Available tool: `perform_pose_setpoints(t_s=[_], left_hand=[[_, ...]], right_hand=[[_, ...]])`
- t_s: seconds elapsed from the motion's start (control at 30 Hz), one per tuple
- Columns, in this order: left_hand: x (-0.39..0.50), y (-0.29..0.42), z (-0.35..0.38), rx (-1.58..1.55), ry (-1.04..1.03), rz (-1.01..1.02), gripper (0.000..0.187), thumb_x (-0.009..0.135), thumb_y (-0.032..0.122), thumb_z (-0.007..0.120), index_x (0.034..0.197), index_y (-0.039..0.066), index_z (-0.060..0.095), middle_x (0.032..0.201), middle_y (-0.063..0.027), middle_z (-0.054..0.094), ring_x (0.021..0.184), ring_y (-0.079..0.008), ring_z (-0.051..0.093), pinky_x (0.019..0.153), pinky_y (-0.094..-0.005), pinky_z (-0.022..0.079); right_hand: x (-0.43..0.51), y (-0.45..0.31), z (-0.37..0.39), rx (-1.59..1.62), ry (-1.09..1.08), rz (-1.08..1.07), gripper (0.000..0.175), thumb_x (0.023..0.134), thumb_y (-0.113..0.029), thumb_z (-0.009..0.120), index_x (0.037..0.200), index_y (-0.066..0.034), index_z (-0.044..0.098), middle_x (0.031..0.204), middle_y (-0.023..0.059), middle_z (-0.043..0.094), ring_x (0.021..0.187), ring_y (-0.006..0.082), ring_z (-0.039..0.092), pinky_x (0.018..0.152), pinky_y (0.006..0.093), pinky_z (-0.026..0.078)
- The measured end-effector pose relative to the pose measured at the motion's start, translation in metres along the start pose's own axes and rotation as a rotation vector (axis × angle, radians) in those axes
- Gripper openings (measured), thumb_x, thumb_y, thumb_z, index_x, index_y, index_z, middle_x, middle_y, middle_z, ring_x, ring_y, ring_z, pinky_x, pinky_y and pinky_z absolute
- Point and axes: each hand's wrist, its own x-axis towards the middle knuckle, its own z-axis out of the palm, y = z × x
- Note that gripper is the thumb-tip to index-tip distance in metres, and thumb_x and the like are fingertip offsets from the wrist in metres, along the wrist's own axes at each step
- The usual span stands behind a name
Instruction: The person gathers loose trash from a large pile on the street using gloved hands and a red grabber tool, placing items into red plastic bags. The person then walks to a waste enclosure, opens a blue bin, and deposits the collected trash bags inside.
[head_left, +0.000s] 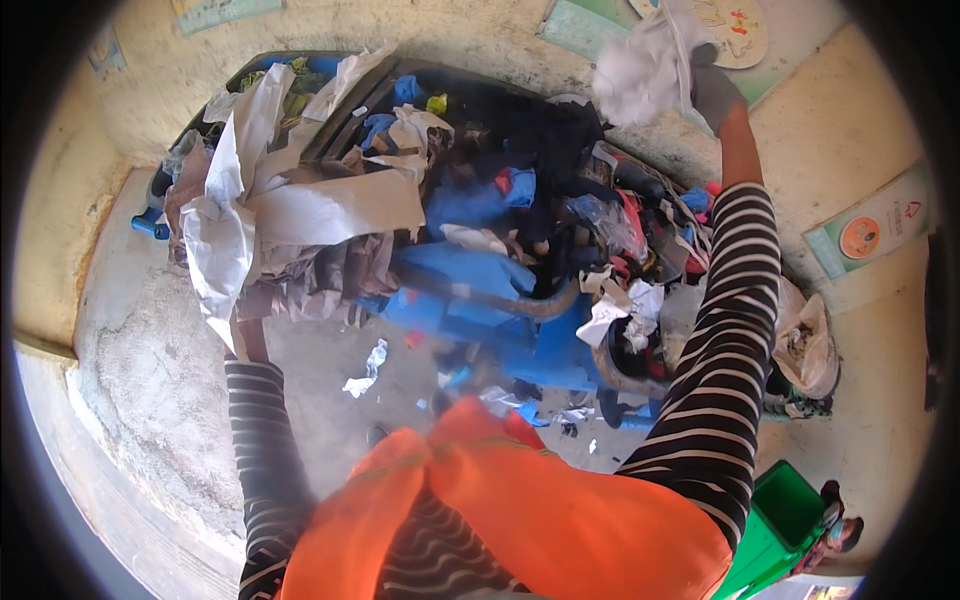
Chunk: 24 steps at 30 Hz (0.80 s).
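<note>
My right hand (712, 90), in a grey glove, is raised at the upper right beside the wall. It grips a bundle of white fluffy material (645, 67). My left hand (253, 339) reaches up at the left; only its wrist area shows, and crumpled brown paper (330, 274) and long white paper sheets (337, 206) hide its fingers. Between my arms stand blue wheeled bins (465, 277), overfilled with dark cloth (555, 142), clear plastic film (604, 217) and crumpled white paper (607, 311). Blur softens the middle of the view.
Paper scraps (367, 371) lie on the concrete floor (322, 420). A knotted, filled plastic bag (806, 341) is at the right. A green bin (780, 517) stands at the lower right, with a person (844, 534) beside it. A stained wall (495, 60) runs behind the blue bins.
</note>
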Motion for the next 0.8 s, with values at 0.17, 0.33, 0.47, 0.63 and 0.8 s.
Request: perform_pose_setpoints(t_s=[0.17, 0.33, 0.47, 0.63, 0.8], left_hand=[[0.027, 0.021, -0.013, 0.016, 0.111, 0.086, 0.012, 0.087, 0.005, 0.055, 0.077, 0.009, 0.050, 0.072, -0.0066, 0.049, 0.071, -0.0231, 0.052, 0.065, -0.0364, 0.044], [0.010, -0.038, 0.018, -0.128, 0.095, 0.085, 0.007, 0.088, 0.005, 0.056, 0.082, 0.008, 0.052, 0.076, -0.0065, 0.051, 0.075, -0.0224, 0.054, 0.068, -0.0352, 0.046], [-0.049, -0.101, 0.039, -0.706, -0.064, -0.375, 0.029, 0.087, 0.011, 0.065, 0.113, -0.001, 0.063, 0.102, -0.0113, 0.069, 0.092, -0.0186, 0.066, 0.080, -0.0331, 0.053], [-0.081, -0.118, 0.044, -0.312, -0.087, -0.214, 0.035, 0.089, 0.018, 0.064, 0.121, 0.004, 0.064, 0.113, -0.0121, 0.069, 0.102, -0.0207, 0.066, 0.086, -0.0346, 0.052], [-0.089, -0.115, 0.046, -0.587, -0.156, -0.511, 0.032, 0.091, 0.022, 0.063, 0.118, 0.004, 0.066, 0.106, -0.0094, 0.070, 0.095, -0.0180, 0.067, 0.080, -0.0338, 0.052]], right_hand=[[-0.022, -0.063, -0.007, -0.320, 0.130, -0.289, 0.025, 0.094, -0.016, 0.047, 0.103, 0.0046, 0.058, 0.100, 0.0254, 0.066, 0.097, 0.0404, 0.062, 0.083, 0.0435, 0.050], [-0.057, -0.186, 0.053, -0.053, -0.133, -0.910, 0.026, 0.088, -0.016, 0.059, 0.102, 0.0049, 0.066, 0.105, 0.0186, 0.069, 0.098, 0.0317, 0.064, 0.085, 0.0366, 0.049], [-0.064, -0.297, 0.196, 0.085, -0.605, -0.443, 0.049, 0.091, -0.041, 0.053, 0.123, -0.0055, 0.064, 0.119, 0.0126, 0.066, 0.107, 0.0228, 0.061, 0.097, 0.0331, 0.044], [-0.044, -0.342, 0.290, -0.185, -0.372, -0.375, 0.054, 0.098, -0.047, 0.034, 0.123, -0.0094, 0.064, 0.125, 0.0104, 0.065, 0.109, 0.0300, 0.063, 0.096, 0.0449, 0.048], [-0.025, -0.254, 0.161, 0.677, -0.413, 0.009, 0.073, 0.097, -0.062, 0.035, 0.124, 0.0025, 0.059, 0.125, 0.0215, 0.062, 0.114, 0.0294, 0.060, 0.100, 0.0389, 0.044]])
